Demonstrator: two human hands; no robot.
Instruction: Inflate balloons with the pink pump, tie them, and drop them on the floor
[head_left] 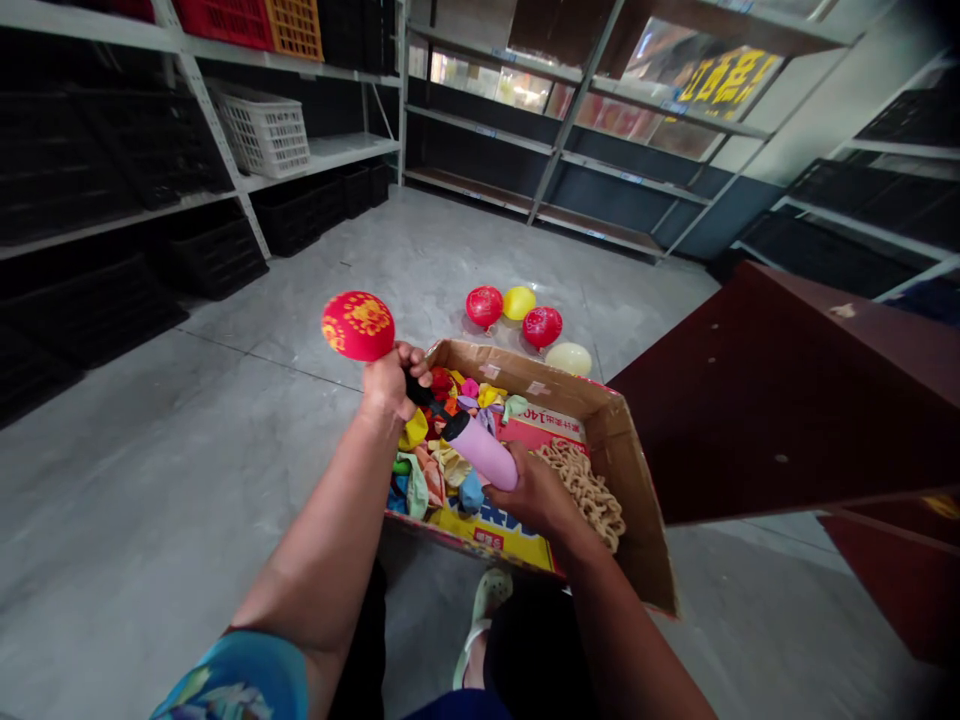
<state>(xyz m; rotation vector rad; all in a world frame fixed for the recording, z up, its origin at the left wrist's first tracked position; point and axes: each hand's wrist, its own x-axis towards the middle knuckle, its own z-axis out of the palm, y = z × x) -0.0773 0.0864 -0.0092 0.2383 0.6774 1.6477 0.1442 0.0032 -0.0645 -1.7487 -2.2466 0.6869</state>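
blue sleeve [244, 680] led to the left hand [390, 380], which seemingly pinched the red balloon [360, 325] at the black nozzle [420, 392], the join hidden; the right hand [536, 488] gripped the pink pump [482, 452] over the cardboard box [630, 440]. inflation looked in hand, the next stroke calling for a firm hold.

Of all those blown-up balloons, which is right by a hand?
The red balloon with yellow print, at the left hand. Two other red balloons, a yellow balloon and a pale balloon sit apart, beyond the cardboard box.
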